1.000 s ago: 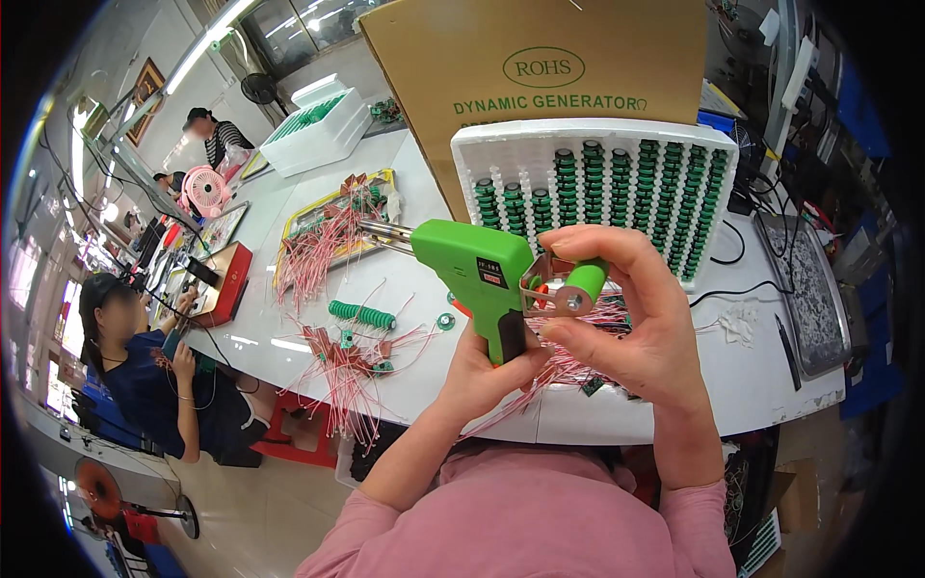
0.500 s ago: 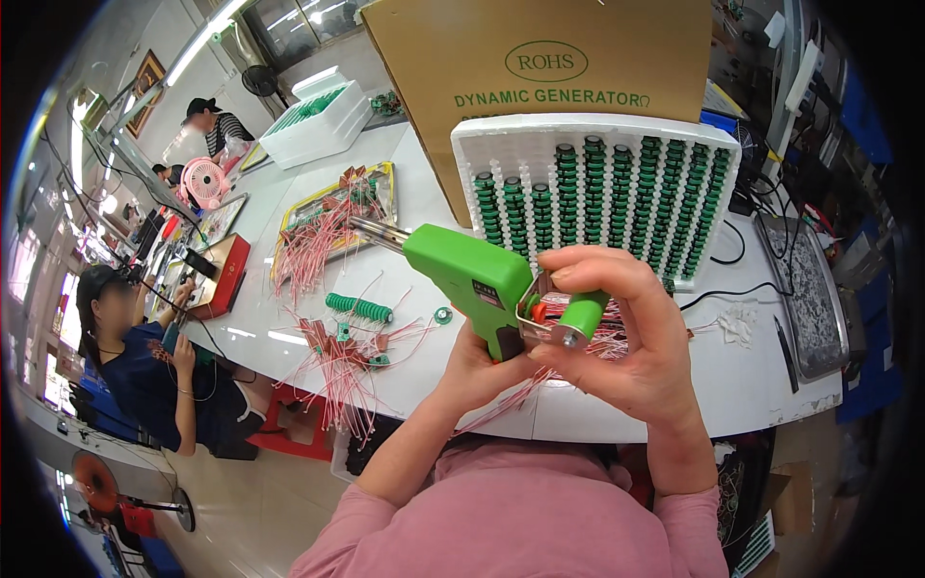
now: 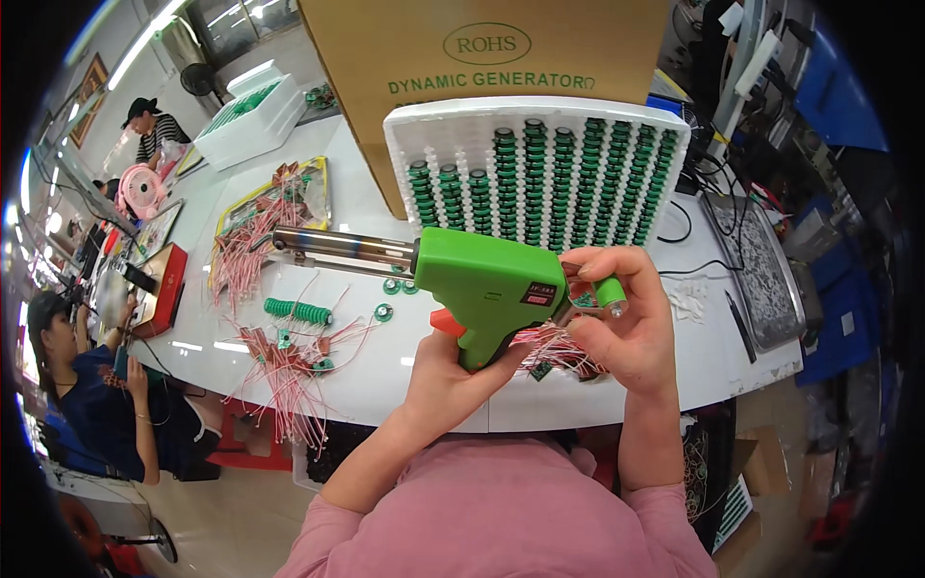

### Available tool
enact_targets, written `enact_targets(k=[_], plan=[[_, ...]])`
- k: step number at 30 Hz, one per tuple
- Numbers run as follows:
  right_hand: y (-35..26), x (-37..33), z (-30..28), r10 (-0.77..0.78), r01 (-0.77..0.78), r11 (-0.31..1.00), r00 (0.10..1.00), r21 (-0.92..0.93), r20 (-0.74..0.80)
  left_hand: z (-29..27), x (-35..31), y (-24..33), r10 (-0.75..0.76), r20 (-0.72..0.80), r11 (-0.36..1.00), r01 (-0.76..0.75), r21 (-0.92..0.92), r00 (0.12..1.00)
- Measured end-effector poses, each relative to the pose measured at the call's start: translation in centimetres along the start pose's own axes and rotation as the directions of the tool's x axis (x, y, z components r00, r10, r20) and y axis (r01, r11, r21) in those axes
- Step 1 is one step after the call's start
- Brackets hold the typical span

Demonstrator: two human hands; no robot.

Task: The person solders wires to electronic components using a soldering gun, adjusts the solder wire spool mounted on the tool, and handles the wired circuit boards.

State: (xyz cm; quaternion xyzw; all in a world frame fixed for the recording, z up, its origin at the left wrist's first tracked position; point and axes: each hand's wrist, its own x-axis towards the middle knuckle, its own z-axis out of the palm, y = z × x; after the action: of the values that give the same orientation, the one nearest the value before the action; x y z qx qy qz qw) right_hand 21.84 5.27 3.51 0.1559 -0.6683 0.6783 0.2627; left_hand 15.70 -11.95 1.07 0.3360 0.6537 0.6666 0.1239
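A green soldering gun (image 3: pixel 491 284) with a red trigger is held up above the white table, its long metal barrel (image 3: pixel 347 249) pointing left. My left hand (image 3: pixel 453 376) wraps round its dark-edged handle. At the gun's rear end, my right hand (image 3: pixel 631 313) pinches a small green cylinder (image 3: pixel 610 292) on a metal bracket between thumb and fingers. Below the gun, a pile of pink wires (image 3: pixel 564 352) with small green circuit boards lies partly hidden by my hands. Left of it are a green stack of round boards (image 3: pixel 298 311) and another wired bundle (image 3: pixel 289 356).
Behind the gun, a white foam tray (image 3: pixel 540 111) of green round boards leans against a big cardboard box (image 3: pixel 366 58). A yellow-rimmed tray (image 3: pixel 323 183) holds more wired boards. At right lie a metal tray (image 3: pixel 766 289), black cables and tweezers (image 3: pixel 740 326). A co-worker (image 3: pixel 96 385) sits at left.
The gun has swung more side-on and level, so its barrel now shows at full length. My right hand stays at its rear cylinder. The whole view has shifted.
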Motion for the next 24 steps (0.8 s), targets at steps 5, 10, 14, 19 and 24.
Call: enact_targets(k=[5, 10, 14, 19, 24], plan=[[0.3, -0.2, -0.1, 0.088, -0.084, 0.994, 0.995, 0.075, -0.054, 0.2, 0.1, -0.3, -0.040, 0.006, 0.999, 0.039, 0.035, 0.999], [0.7, 0.1, -0.1, 0.117, -0.112, 0.986, 0.993, 0.127, -0.028, 0.2, 0.0, -1.1, -0.062, -0.017, 0.997, 0.063, 0.039, 0.998], [1.0, 0.2, -0.1, 0.123, -0.117, 0.981, 0.992, 0.155, -0.029, 0.3, 0.0, -1.1, -0.072, -0.021, 0.997, 0.072, -0.022, 0.997], [1.1, 0.2, -0.2, 0.136, -0.128, 0.976, 0.990, 0.177, -0.034, 0.5, -0.1, -1.0, -0.075, -0.037, 0.997, 0.075, -0.005, 0.997], [1.4, 0.2, -0.3, 0.132, -0.122, 0.974, 0.991, 0.192, -0.039, 0.7, -0.2, -0.8, -0.093, -0.037, 0.995, 0.092, -0.027, 0.995]])
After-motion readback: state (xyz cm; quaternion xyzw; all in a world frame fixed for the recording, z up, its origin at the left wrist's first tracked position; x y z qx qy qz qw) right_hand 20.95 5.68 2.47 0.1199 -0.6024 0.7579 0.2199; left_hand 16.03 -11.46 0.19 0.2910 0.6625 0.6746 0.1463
